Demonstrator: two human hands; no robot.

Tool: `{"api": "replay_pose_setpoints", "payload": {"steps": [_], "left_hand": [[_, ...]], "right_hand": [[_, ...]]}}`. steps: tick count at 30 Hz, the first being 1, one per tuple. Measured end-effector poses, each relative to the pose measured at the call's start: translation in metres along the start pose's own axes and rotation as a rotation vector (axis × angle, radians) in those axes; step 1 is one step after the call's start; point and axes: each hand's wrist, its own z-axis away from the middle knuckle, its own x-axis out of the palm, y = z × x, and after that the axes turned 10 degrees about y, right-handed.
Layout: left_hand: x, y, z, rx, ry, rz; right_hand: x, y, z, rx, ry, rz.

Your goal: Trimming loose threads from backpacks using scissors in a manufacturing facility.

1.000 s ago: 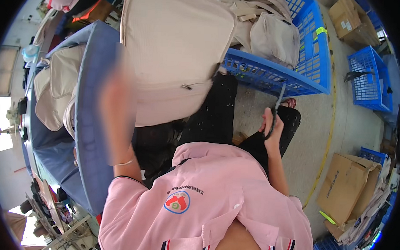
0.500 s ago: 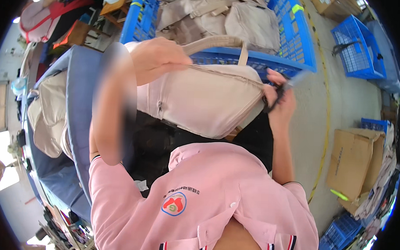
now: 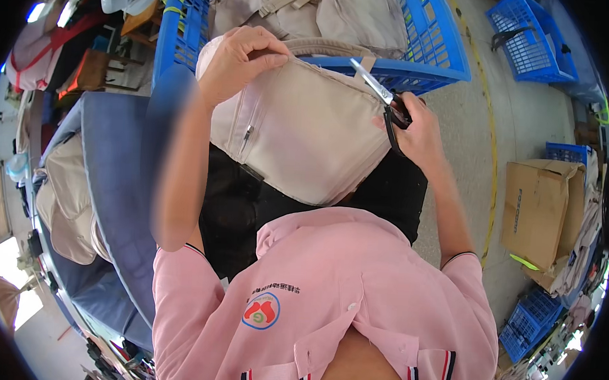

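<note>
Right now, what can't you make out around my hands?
All in the head view:
Inside of the beige bag: hidden by its own cloth.
Part of the handles of the scissors: covered by your right hand.
Far end of the nearest blue crate: cut off at the top edge.
Left forearm: outer edge blurred.

A bag (image 3: pixel 307 136) lies on the lap (image 3: pixel 401 187), a crate (image 3: pixel 430 39) beyond it, a box (image 3: pixel 538 217) to the right.
</note>
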Motion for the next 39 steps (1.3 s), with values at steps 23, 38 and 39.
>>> {"api": "replay_pose_setpoints", "payload": {"steps": [23, 38, 39], "left_hand": [[-0.003, -0.016, 0.007, 0.08, -0.017, 0.104], [-0.006, -0.025, 0.008, 0.079, -0.05, 0.219], [-0.006, -0.026, 0.009, 0.073, -0.053, 0.237]], "right_hand": [[0.011, -0.016, -0.041, -0.561, -0.095, 0.415], [0.019, 0.001, -0.042, -0.628, -0.118, 0.361], [0.019, 0.002, -0.042, -0.637, -0.12, 0.363]]}}
